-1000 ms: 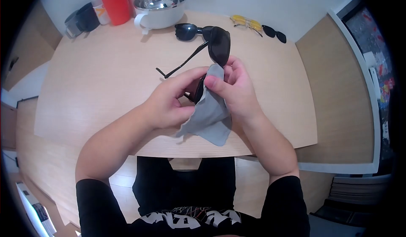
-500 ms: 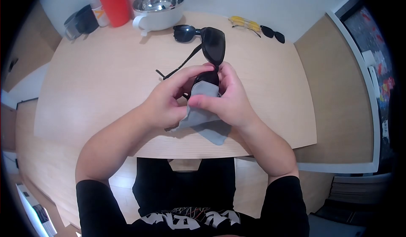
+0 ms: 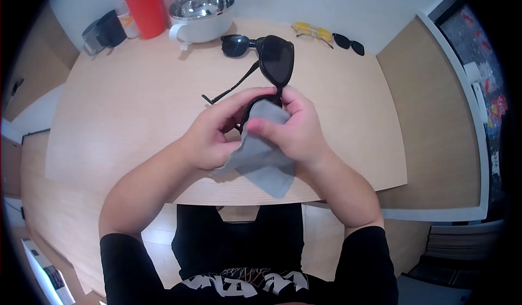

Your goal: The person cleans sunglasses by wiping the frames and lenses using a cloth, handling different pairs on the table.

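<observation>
A pair of black sunglasses [image 3: 277,60] is held upright on end above the table's front part, one dark lens uppermost and one temple sticking out to the left. My left hand [image 3: 215,128] grips the frame near the bridge, fingers curled round the lower lens. A grey cleaning cloth [image 3: 266,166] covers most of that lens and hangs down toward the table edge. With thumb in front and fingers behind, my right hand [image 3: 299,125] pinches the cloth against the lens. The fingers behind the lens are partly hidden.
On the wooden table [image 3: 136,103], another dark pair of sunglasses [image 3: 235,46] lies at the back. Beside it stands a white-handled steel bowl [image 3: 201,25], with a red container [image 3: 144,10] and dark mug [image 3: 111,28] leftward. Yellow glasses [image 3: 312,31] and small dark sunglasses [image 3: 348,44] lie back right.
My right thumb has shifted slightly with the cloth, which now covers more of the lower lens and hangs lower. The sunglasses have turned a little, their upper lens facing me more.
</observation>
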`<state>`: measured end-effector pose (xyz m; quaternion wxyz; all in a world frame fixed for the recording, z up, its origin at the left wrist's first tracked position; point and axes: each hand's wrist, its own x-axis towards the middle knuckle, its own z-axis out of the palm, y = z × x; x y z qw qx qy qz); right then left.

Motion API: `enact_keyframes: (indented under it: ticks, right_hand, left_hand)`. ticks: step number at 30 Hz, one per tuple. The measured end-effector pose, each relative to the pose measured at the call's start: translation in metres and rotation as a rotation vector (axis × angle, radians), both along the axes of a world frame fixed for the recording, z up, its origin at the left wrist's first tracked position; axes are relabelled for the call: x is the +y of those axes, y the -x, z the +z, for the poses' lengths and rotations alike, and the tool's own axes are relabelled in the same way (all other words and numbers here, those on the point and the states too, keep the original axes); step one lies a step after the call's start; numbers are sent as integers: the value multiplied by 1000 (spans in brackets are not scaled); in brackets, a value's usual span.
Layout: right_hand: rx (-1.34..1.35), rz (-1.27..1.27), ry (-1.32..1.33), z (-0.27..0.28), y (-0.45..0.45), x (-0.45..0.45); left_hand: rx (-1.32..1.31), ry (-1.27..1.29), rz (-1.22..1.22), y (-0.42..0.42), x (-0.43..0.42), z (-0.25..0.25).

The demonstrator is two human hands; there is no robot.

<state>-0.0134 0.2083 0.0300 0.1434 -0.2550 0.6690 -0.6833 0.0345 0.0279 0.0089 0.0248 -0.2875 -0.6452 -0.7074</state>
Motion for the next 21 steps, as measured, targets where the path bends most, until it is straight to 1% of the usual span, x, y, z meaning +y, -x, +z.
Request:
enact_keyframes:
  ticks: [1, 4, 5, 7, 9, 12, 15, 18, 21]
  right_hand:
    - [-3, -36, -60, -1, 4, 4]
    - [-144, -34, 141, 7, 11, 7]
    - [-223, 1, 74, 13, 6, 9]
    - [-140, 110, 53, 7, -4, 2]
    - [-61, 190, -4, 2, -1, 1]
    - [-67, 137, -14, 4, 2, 5]
    - [-131, 21, -28, 3, 11, 12]
    - [-240, 45, 185, 10, 7, 11]
    - [-23, 173, 85, 13, -9, 3]
  left_hand:
    - [2, 12, 8, -1, 1, 0]
    - [24, -35, 6, -4, -1, 3]
    - [23, -23, 16, -5, -1, 4]
    - [21, 2, 40, -4, -3, 8]
    - [8, -6, 0, -2, -6, 9]
    - [-17, 2, -24, -1, -9, 10]
    - [-1, -12, -35, -1, -9, 7]
    - [-25, -16, -55, -3, -12, 7]
    - [-25, -28, -43, -5, -10, 12]
